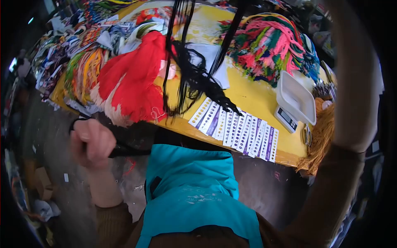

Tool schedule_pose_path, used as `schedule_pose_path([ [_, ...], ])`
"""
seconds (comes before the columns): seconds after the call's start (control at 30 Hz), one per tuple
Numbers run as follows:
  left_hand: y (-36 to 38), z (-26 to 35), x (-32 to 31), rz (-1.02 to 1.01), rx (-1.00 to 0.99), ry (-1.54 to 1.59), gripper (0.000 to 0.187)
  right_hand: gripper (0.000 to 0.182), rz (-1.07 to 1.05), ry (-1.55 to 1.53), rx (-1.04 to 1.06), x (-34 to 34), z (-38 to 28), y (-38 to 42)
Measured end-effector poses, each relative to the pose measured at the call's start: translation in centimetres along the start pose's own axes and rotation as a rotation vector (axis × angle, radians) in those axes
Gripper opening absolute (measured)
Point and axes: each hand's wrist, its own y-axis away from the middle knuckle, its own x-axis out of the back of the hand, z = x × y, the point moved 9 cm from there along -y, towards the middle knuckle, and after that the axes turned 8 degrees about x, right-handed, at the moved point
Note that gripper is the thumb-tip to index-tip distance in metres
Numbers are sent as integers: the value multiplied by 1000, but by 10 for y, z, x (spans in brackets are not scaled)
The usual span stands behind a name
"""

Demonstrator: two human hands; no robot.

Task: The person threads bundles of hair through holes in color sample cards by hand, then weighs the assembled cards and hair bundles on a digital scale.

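My left hand, slightly blurred, is curled closed left of the table's front edge. Black yarn passes at the fist and runs right toward my apron. My right forearm reaches up along the right side, its hand beyond the top of the view. Long black strands hang down from the top over the table. A tangled black yarn bundle lies below them, its tip touching a fanned row of white and purple button cards. Left of it rests a large red yarn hank.
The yellow table bears a pile of pink and green yarn, multicoloured hanks and a digital scale with a white tray. Scissors and brown yarn are at the right edge. My turquoise apron is below.
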Motion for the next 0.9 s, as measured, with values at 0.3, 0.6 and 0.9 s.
schedule_pose_path([
  [0.3,-4,-103,23,431,504,-688,18,21,14,-745,-577,-133,172,142],
  [0.6,-1,-157,41,437,491,-188,17,19,366,-752,-580,-137,226,211],
  [0.9,2,-173,53,579,526,-164,17,22,577,-864,-562,-136,240,226],
])
